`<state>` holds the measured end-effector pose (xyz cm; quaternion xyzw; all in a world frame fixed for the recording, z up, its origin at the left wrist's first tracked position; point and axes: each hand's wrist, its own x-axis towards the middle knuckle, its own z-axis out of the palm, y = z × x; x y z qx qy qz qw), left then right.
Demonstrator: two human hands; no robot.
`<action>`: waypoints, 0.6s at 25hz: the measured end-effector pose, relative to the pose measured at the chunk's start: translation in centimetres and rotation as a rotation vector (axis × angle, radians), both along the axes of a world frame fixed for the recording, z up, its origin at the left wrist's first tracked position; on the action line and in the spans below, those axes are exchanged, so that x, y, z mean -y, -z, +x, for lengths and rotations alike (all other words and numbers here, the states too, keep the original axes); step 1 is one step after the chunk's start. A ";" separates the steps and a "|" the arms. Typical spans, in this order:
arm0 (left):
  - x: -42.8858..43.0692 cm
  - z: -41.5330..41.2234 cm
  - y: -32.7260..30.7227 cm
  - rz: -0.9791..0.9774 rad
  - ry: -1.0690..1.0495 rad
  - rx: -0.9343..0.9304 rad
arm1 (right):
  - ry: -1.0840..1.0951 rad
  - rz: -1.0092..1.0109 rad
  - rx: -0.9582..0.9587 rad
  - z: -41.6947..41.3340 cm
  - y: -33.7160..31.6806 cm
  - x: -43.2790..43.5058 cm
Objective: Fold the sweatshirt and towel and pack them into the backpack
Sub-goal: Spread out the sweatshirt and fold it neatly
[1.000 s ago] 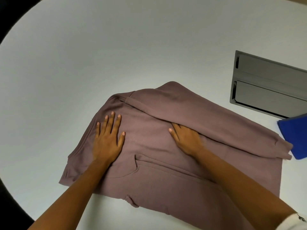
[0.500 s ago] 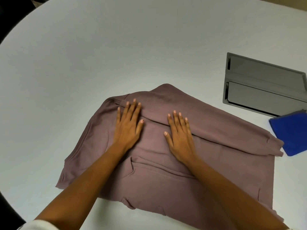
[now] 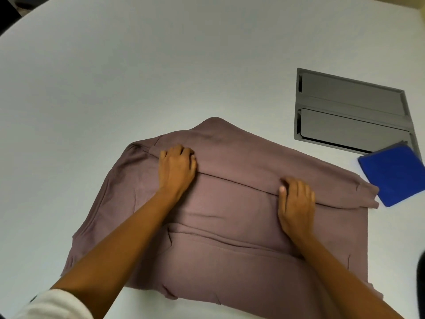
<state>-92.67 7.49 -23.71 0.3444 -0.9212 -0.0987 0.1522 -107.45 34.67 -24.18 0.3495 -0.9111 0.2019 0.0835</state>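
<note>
The white bench (image 3: 115, 88) carries everything. The sweatshirt (image 3: 230, 226) lies spread flat near the bench's near edge, about midway along it. Its hem and pocket are toward the person. A long flap (image 3: 253, 162) is already turned over along its far side.

A grey panel (image 3: 351, 111) is set into the bench toward the right edge. The blue towel (image 3: 391, 176) lies folded just beside the panel, its corner next to the sweatshirt's right end. No backpack is in sight.

What matters is that flap. Its long axis runs aslant, from far-left to near-right, and both hands sit on its near edge. The left hand (image 3: 177, 169) is at the far-left end by the collar, and the right hand (image 3: 296, 203) is well along toward the right end. Each grip is closed on the cloth, with fingers curled over the flap's edge and the right thumb pressed against it.

The rest of the sweatshirt lies on the person's side of both grips. Any next fold would probably come toward the near edge, with both hands moving together so the crease stays straight.
</note>
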 end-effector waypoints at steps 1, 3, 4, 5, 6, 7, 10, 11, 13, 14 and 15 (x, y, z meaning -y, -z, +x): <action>-0.2 -1.2 -0.2 -0.003 0.044 -0.020 | 0.011 -0.015 0.017 -0.7 -0.3 1.1; -1.0 -3.6 -0.1 0.083 0.196 0.024 | -0.001 0.028 0.082 -1.9 0.0 3.7; -1.6 -4.8 0.3 0.129 0.275 0.095 | -0.017 0.088 0.101 -2.7 0.4 4.5; -2.1 -5.6 0.9 0.152 0.328 0.173 | -0.031 0.164 0.104 -3.6 1.1 4.8; -2.4 -6.1 1.7 0.150 0.346 0.246 | -0.038 0.239 0.098 -4.5 1.8 4.5; -2.5 -6.3 2.4 0.128 0.341 0.300 | -0.037 0.298 0.091 -5.4 2.2 3.8; -2.1 -6.1 3.2 0.081 0.310 0.325 | 0.001 0.366 0.062 -8.1 2.6 0.0; -2.1 -6.1 3.2 0.079 0.310 0.315 | 0.037 0.368 0.057 -9.0 2.5 -1.5; -2.2 -6.2 3.1 0.080 0.317 0.302 | 0.120 0.348 0.072 -10.6 2.2 -4.0; -2.2 -6.2 3.0 0.085 0.322 0.300 | 0.147 0.326 0.091 -11.2 2.0 -4.9; -2.1 -6.4 2.6 0.087 0.332 0.294 | 0.155 0.309 0.108 -11.7 1.9 -5.7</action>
